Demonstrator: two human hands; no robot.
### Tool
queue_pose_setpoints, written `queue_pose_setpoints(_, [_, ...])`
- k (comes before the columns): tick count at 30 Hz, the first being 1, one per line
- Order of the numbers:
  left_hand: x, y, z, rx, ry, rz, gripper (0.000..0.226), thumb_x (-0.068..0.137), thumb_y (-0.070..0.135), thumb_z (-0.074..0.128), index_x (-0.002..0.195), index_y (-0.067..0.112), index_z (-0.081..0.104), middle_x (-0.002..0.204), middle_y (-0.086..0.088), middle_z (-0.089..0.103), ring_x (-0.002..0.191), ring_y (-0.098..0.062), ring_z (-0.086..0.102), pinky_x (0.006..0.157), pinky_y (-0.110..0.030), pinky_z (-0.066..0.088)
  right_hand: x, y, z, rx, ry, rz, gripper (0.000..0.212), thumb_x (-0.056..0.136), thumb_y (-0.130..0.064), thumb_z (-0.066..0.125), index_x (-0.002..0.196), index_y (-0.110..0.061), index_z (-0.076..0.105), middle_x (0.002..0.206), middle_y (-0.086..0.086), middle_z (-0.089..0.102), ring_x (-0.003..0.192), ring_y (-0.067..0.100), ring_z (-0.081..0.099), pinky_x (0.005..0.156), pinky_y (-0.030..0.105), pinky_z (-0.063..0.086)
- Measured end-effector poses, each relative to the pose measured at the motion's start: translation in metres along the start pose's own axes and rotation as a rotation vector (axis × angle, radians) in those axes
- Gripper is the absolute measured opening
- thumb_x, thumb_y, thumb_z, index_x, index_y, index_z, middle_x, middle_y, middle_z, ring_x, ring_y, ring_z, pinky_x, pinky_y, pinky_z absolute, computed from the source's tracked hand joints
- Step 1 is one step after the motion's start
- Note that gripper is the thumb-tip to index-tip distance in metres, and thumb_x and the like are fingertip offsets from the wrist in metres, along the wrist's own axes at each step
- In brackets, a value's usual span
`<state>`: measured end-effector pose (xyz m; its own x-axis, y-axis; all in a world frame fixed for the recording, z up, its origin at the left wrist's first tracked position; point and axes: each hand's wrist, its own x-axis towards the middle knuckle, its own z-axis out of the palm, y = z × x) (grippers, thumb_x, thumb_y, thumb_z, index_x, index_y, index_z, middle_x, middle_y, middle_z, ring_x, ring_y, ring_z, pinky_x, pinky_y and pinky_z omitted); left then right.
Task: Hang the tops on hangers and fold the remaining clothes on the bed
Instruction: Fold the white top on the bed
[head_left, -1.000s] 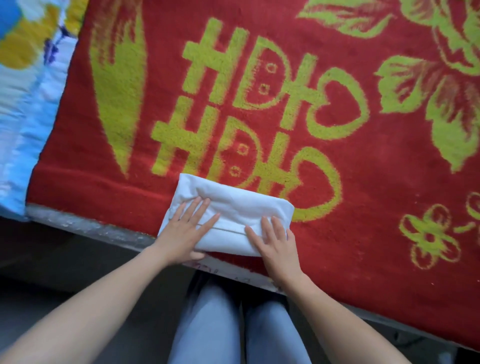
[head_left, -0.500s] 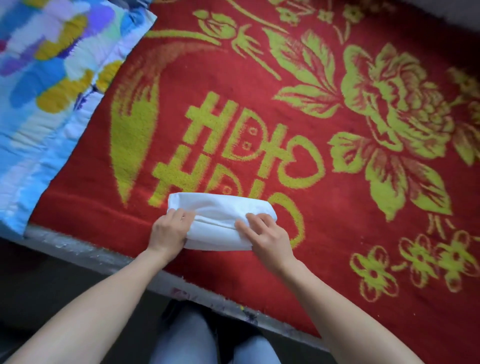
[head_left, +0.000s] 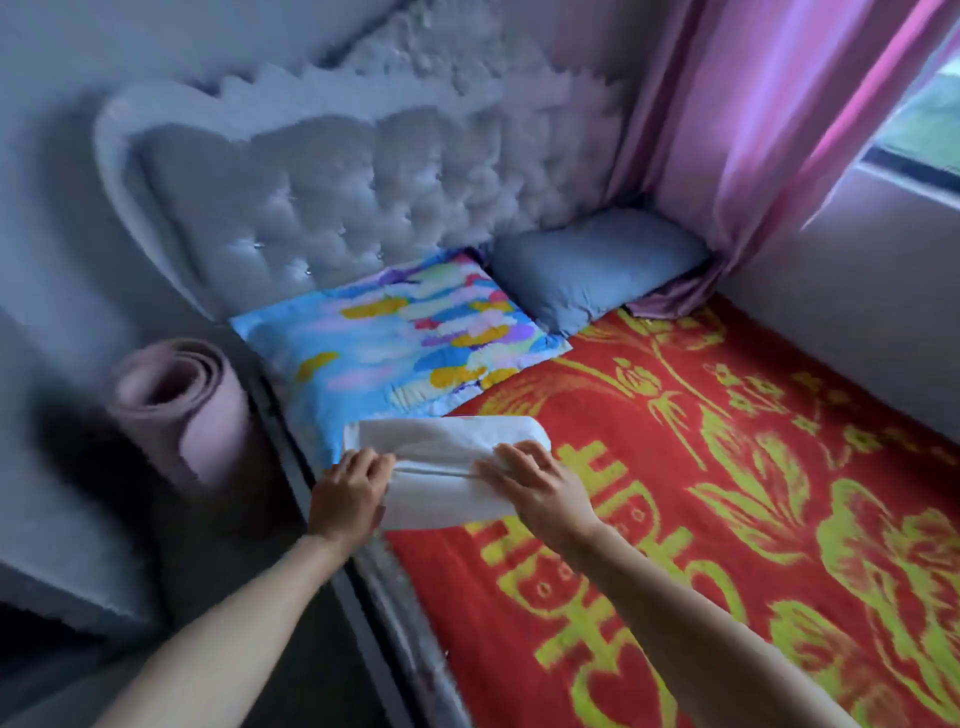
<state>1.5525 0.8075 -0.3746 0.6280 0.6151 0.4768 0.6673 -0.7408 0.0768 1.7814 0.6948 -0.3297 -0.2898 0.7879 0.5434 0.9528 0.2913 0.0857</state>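
A folded white garment (head_left: 441, 457) is held just above the near edge of the bed, over the border between the red blanket (head_left: 701, 519) and the colourful pillow (head_left: 395, 343). My left hand (head_left: 350, 493) grips its left end with curled fingers. My right hand (head_left: 535, 483) holds its right end, fingers over the top and the thumb hidden under the cloth. No hangers or other clothes are in view.
A grey pillow (head_left: 592, 265) lies against the tufted grey headboard (head_left: 332, 192). A rolled pink mat (head_left: 176, 405) stands on the floor left of the bed. Pink curtains (head_left: 769, 119) hang at the far right by a window.
Both hands went from pressing flat on the folded garment to gripping its ends, then lifted and carried it left towards the colourful pillow. My view swung up to the headboard.
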Motion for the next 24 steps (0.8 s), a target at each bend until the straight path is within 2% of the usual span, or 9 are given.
queue_pose_setpoints(3, [-0.053,-0.048,-0.078,0.130,0.044,-0.160,0.038,0.058,0.019,0.049,0.095,0.016,0.045,0.071,-0.008,0.057,0.063,-0.029,0.060,0.047,-0.030,0.050,0.064,-0.058,-0.003,0.087,0.095,-0.194,0.039,0.077,-0.014,0.043,0.113,-0.021,0.053,0.111,0.001,0.047,0.089,0.023,0.052,0.041,0.024,0.044])
queue_pose_setpoints(5, [-0.093,-0.073,-0.126,0.222,0.105,-0.282,0.028,0.064,0.018,0.044,0.091,0.015,0.050,0.070,-0.007,0.056,0.063,-0.029,0.059,0.047,-0.030,0.048,0.098,-0.101,0.004,0.147,0.132,-0.294,0.042,0.074,-0.016,0.043,0.113,-0.021,0.056,0.111,0.001,0.048,0.092,0.022,0.048,0.042,0.024,0.046])
queue_pose_setpoints(8, [-0.155,-0.098,-0.189,0.356,0.134,-0.432,0.021,0.069,0.018,0.039,0.084,0.015,0.052,0.066,-0.006,0.056,0.058,-0.029,0.058,0.045,-0.029,0.046,0.139,-0.175,0.012,0.255,0.154,-0.424,0.046,0.072,-0.018,0.042,0.116,-0.022,0.053,0.112,0.004,0.052,0.096,0.023,0.048,0.047,0.025,0.050])
queue_pose_setpoints(10, [-0.195,-0.111,-0.223,0.437,0.116,-0.500,0.015,0.068,0.014,0.048,0.082,0.014,0.054,0.065,-0.006,0.055,0.057,-0.029,0.057,0.045,-0.029,0.045,0.156,-0.224,0.014,0.303,0.153,-0.494,0.046,0.071,-0.021,0.041,0.111,-0.023,0.063,0.110,0.004,0.058,0.094,0.023,0.053,0.048,0.024,0.050])
queue_pose_setpoints(12, [-0.237,-0.125,-0.252,0.483,0.059,-0.566,0.027,0.056,0.003,0.071,0.080,0.011,0.061,0.067,-0.007,0.056,0.058,-0.030,0.059,0.045,-0.029,0.046,0.168,-0.273,0.011,0.346,0.137,-0.548,0.044,0.072,-0.022,0.042,0.104,-0.023,0.071,0.102,0.005,0.067,0.087,0.025,0.063,0.046,0.023,0.052])
queue_pose_setpoints(14, [-0.273,-0.137,-0.275,0.512,0.031,-0.624,0.046,0.041,-0.004,0.078,0.083,0.010,0.062,0.068,-0.008,0.058,0.060,-0.031,0.060,0.044,-0.028,0.046,0.177,-0.314,0.011,0.369,0.134,-0.608,0.042,0.074,-0.020,0.042,0.102,-0.023,0.073,0.099,0.006,0.070,0.082,0.025,0.067,0.044,0.022,0.051])
queue_pose_setpoints(17, [-0.319,-0.160,-0.304,0.582,0.050,-0.645,0.032,0.062,0.005,0.053,0.092,0.015,0.049,0.069,-0.008,0.058,0.060,-0.030,0.060,0.042,-0.031,0.047,0.193,-0.372,0.017,0.409,0.137,-0.656,0.040,0.076,-0.020,0.042,0.101,-0.024,0.073,0.099,0.006,0.070,0.081,0.024,0.067,0.045,0.022,0.048])
queue_pose_setpoints(19, [-0.357,-0.179,-0.322,0.597,0.045,-0.682,0.033,0.063,0.009,0.035,0.093,0.016,0.046,0.067,-0.008,0.057,0.058,-0.030,0.059,0.042,-0.031,0.047,0.201,-0.419,0.026,0.466,0.124,-0.697,0.040,0.077,-0.020,0.044,0.109,-0.024,0.067,0.102,0.007,0.068,0.083,0.026,0.067,0.047,0.023,0.052])
queue_pose_setpoints(24, [-0.451,-0.245,-0.366,0.714,0.113,-0.709,0.025,0.070,0.005,0.034,0.089,0.016,0.045,0.061,-0.006,0.055,0.054,-0.028,0.058,0.042,-0.029,0.044,0.227,-0.549,0.052,0.554,0.091,-0.777,0.040,0.078,-0.024,0.051,0.118,-0.025,0.049,0.104,0.007,0.068,0.088,0.025,0.067,0.048,0.024,0.052])
